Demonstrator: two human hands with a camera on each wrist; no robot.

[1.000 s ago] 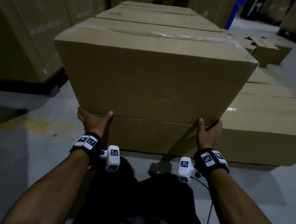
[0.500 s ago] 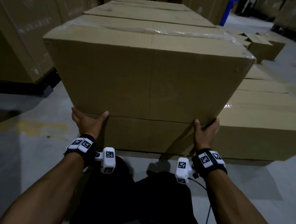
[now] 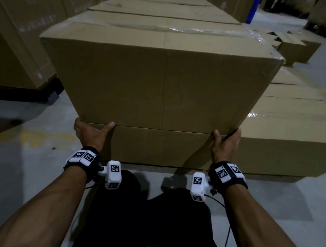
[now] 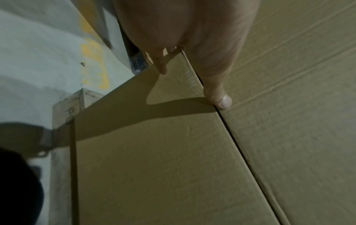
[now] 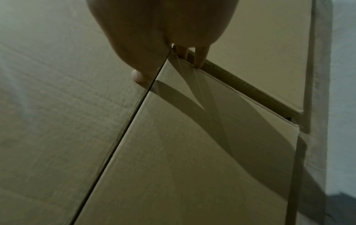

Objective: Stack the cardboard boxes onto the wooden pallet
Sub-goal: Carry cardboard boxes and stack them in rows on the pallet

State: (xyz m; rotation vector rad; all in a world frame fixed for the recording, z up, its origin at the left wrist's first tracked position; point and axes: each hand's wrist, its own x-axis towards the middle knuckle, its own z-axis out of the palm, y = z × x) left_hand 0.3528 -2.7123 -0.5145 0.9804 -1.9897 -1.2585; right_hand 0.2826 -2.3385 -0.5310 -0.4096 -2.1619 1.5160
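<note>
Presently the left hand (image 3: 90, 133) and right hand (image 3: 226, 144) each form a grip on a lower near corner of the box (image 3: 161, 81), thumbs on its front face, fingers curled beneath. The box lies directly ahead of both grips (equally near each), long axis running away from the person, resting on a lower box (image 3: 160, 148) over the pallet (image 4: 66, 106).

Both arms reached forward. The left hand (image 3: 90, 133) and the right hand (image 3: 226, 144) each gripped a lower corner of a box (image 3: 161, 79), thumbs on its front face, fingers (image 4: 161, 64) tucked beneath.
</note>
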